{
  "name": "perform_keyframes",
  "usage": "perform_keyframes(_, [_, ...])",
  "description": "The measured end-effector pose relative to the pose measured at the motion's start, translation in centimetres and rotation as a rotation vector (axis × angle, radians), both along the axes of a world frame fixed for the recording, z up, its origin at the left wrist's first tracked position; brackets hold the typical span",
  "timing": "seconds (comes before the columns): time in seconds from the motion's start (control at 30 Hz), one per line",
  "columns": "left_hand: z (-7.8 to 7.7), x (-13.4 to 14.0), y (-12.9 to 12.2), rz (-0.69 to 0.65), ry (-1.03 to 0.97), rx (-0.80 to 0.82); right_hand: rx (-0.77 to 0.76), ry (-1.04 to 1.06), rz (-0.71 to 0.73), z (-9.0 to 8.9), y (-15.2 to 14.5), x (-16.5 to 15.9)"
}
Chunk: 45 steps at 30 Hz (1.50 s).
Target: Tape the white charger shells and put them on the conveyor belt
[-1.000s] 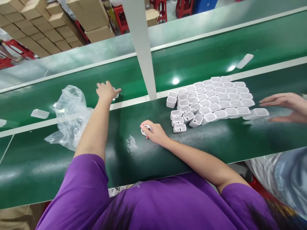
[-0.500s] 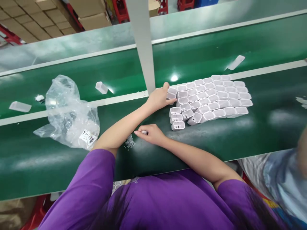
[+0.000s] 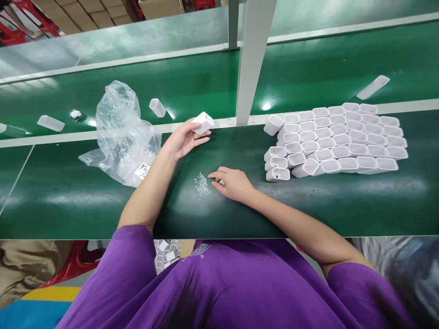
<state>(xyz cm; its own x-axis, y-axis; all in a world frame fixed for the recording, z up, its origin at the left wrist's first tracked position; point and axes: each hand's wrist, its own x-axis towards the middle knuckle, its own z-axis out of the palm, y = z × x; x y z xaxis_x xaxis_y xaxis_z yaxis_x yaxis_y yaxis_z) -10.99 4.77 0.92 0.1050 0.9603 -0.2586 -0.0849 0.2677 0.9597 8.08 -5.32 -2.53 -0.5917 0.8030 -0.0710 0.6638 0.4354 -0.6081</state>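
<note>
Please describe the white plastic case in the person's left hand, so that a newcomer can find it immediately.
Find the pale upright post by the dark-green workbench. Left of its foot, the left hand holds a white, box-shaped plastic case. Unlike the white open-topped plastic cases grouped right of the post, it is hand-held.

"Where's that camera?"

"Up on the head, right above the shirt [image 3: 233, 288], facing forward and down across the bench [image 3: 343, 205]."

"Close in?"

"Near enough that the left hand [image 3: 183, 139] and right hand [image 3: 235, 185] fall mid-view; the boxes [image 3: 161, 8] beyond get cut by the top edge."

"And at the bottom?"

"The shirt fills most of that edge."
</note>
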Motion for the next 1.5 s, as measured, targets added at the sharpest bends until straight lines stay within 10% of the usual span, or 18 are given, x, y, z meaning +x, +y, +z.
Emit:
perform_keyframes(1.13, [-1.0,-0.7,-0.9,-0.042,0.055,0.039,0.373,-0.467,0.5,3.0,4.2,-4.1])
perform_keyframes(1.5, [0.0,1.7,-2.6,-0.1,-0.081,-0.019,0.202,-0.012,0.124,1.2,4.1,0.7])
